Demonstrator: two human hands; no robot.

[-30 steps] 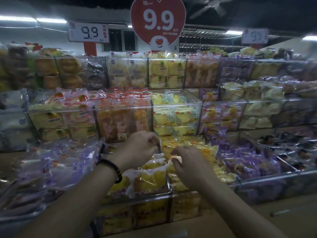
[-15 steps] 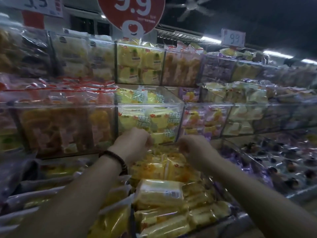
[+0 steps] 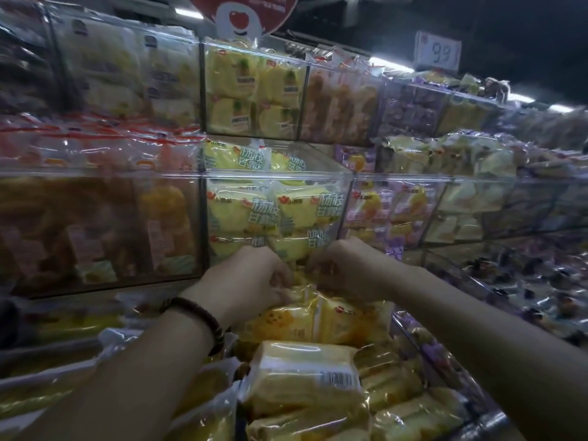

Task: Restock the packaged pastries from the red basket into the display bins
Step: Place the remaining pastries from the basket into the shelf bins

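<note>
Both hands reach into the back of a low clear display bin (image 3: 410, 342) full of yellow packaged pastries (image 3: 305, 377). My left hand (image 3: 245, 284), with a dark bead bracelet on the wrist, curls its fingers round the top of an upright yellow pastry pack (image 3: 286, 319). My right hand (image 3: 346, 268) grips the top of a neighbouring yellow pack (image 3: 353, 319). The fingertips of both hands are hidden among the wrappers. The red basket is out of view.
Tiers of clear acrylic bins rise behind: yellow-green packs (image 3: 273, 211) straight ahead, orange pastries (image 3: 95, 224) to the left, purple packs (image 3: 391, 211) to the right. A low bin of dark and purple packs (image 3: 509, 281) lies at right. A price sign (image 3: 439, 52) hangs above.
The view has moved closer and lower towards the bins. Both hands have pushed further back into the yellow pastry bin and drawn nearer together at the tops of the upright packs.
</note>
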